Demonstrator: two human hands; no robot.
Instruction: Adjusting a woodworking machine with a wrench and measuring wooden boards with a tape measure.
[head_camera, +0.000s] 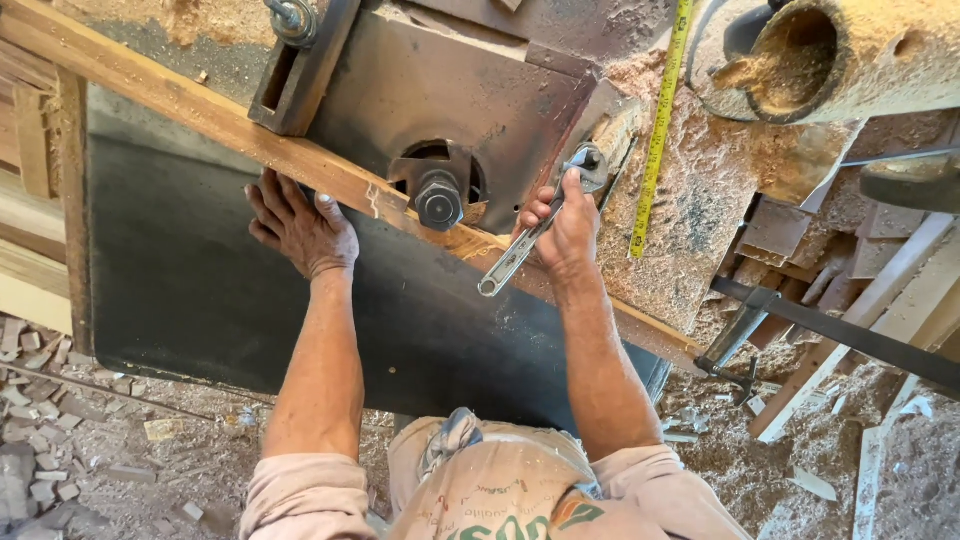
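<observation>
My right hand grips a silver adjustable wrench near its middle, its jaw up by the edge of a rusty metal machine plate. A large hex nut on a spindle sits in the plate's round opening, just left of the wrench. My left hand lies flat with fingers spread on the dark machine side panel, its fingertips against a long wooden strip that runs diagonally along the plate's edge.
A yellow tape measure lies stretched over a sawdust-covered surface at right. A sawdust-coated round duct sits top right. A black metal clamp bar and wooden offcuts lie right. Wood scraps litter the floor.
</observation>
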